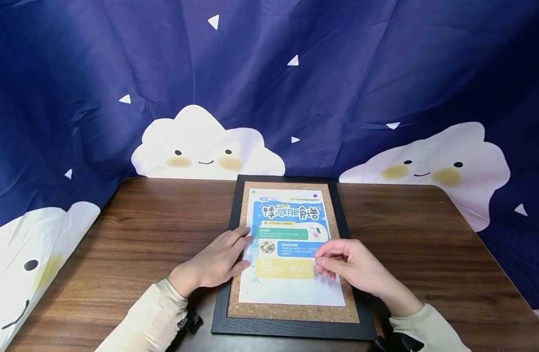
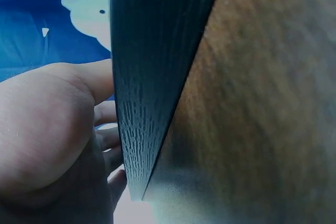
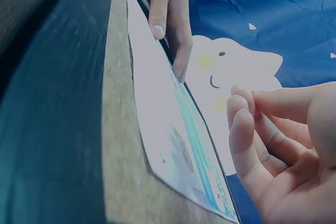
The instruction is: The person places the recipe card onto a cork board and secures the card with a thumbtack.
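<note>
A printed poster [image 1: 291, 288] lies on a cork board [image 1: 296, 313] with a black frame [image 1: 291, 328]. A green pin [image 1: 253, 192] sits at its upper left corner and a purple pin [image 1: 315, 195] at its upper right. My left hand [image 1: 218, 261] rests across the left side of the frame, its extended fingertips on the poster's left edge. Above the poster's lower right part is my right hand [image 1: 355, 266], fingers bent, thumb and fingertips pinched together. In the right wrist view, a tiny reddish speck [image 3: 254, 95] shows where they meet; its kind is unclear.
The board lies on a brown wooden table [image 1: 164, 215], its near end close to the front edge. A tiny dark blue dot [image 1: 384, 265] shows beside the right wrist. Behind the table hangs a dark blue cloth [image 1: 252, 63] with smiling clouds.
</note>
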Available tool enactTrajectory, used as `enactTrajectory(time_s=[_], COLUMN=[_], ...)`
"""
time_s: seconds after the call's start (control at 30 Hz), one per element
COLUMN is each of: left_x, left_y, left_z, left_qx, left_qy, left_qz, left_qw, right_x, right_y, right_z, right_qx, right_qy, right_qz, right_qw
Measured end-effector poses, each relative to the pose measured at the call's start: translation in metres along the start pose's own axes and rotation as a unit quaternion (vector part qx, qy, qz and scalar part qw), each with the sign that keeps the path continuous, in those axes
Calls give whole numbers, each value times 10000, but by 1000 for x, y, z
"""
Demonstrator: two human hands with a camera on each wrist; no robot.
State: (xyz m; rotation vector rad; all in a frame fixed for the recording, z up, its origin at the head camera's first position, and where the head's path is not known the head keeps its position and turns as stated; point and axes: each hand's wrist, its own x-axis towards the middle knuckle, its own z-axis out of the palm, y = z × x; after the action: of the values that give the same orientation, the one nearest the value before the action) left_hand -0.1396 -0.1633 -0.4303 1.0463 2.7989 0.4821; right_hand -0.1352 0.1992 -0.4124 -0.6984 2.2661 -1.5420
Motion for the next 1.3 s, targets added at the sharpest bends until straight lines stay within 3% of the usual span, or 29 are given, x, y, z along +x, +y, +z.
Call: enactTrajectory(time_s=[0.77,1.3], left_x=[1,1], left_y=[-1,-2], left_z=[0,3], left_qx=[25,61], left_qy=[-54,20], left_qz=[-46,-8], left_qw=[10000,10000], right_x=[18,29], right_y=[-8,-11], right_z=[28,54], right_qx=[275,391], right_qy=[-539,-1009], right_qz=[-308,-276], right_qw=[9977,9937])
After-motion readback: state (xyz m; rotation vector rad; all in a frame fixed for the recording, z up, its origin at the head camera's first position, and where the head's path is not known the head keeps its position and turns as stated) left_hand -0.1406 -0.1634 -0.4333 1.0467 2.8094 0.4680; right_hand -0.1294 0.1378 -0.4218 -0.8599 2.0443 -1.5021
